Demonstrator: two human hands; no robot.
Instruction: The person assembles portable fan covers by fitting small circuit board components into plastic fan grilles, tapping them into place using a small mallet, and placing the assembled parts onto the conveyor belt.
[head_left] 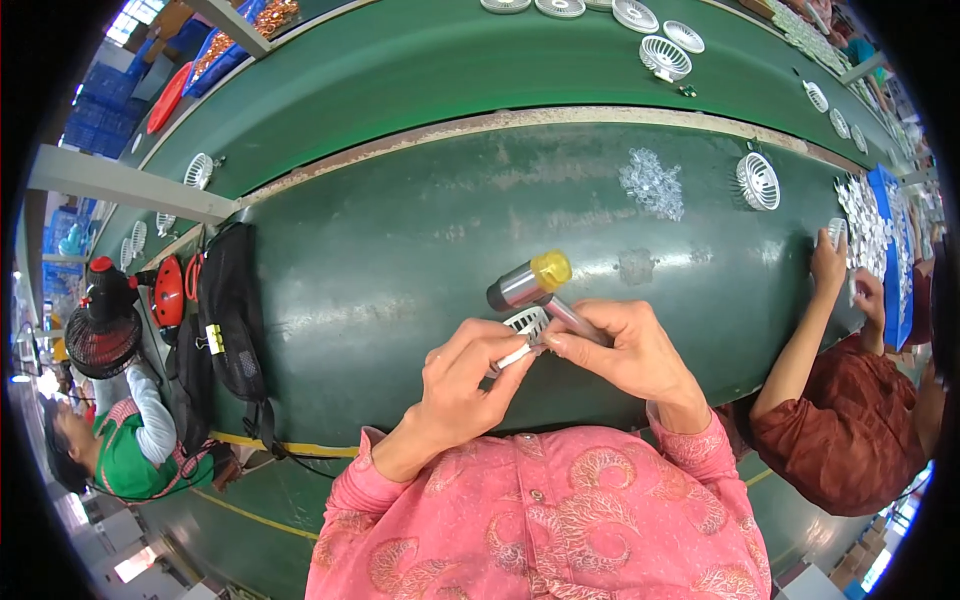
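Head view. The left hand (pixel 462 385) is closed in a pinch on a small white ribbed plastic part (pixel 526 326), thumb and forefinger gripping its near edge; the part sits just above the green bench (pixel 400 250), between the two hands and directly ahead of the torso. The right hand (pixel 625 350) is wrapped around the handle of a small hammer (pixel 528 283), fingers closed narrow on the shaft. The hammer head, a metal barrel with a yellow cap at one end, lies just beyond the white part and slightly to its right. Its barrel runs left-low to right-high across the picture; the handle slopes back and to the right into the right hand.

Key relation: the white part lies immediately below and on the near side of the hammer head, nearly touching the shaft; whether they are in contact cannot be told. The left hand is the nearer one to the part and holds it; the right hand holds only the tool.

Surroundings: a scatter of small clear pieces (pixel 652 183) lies farther out on the bench, a round white fan grille (pixel 757 181) beyond it to the right. A co-worker's hands (pixel 828 262) work at the right edge. A black bag (pixel 232 310) lies at the left.
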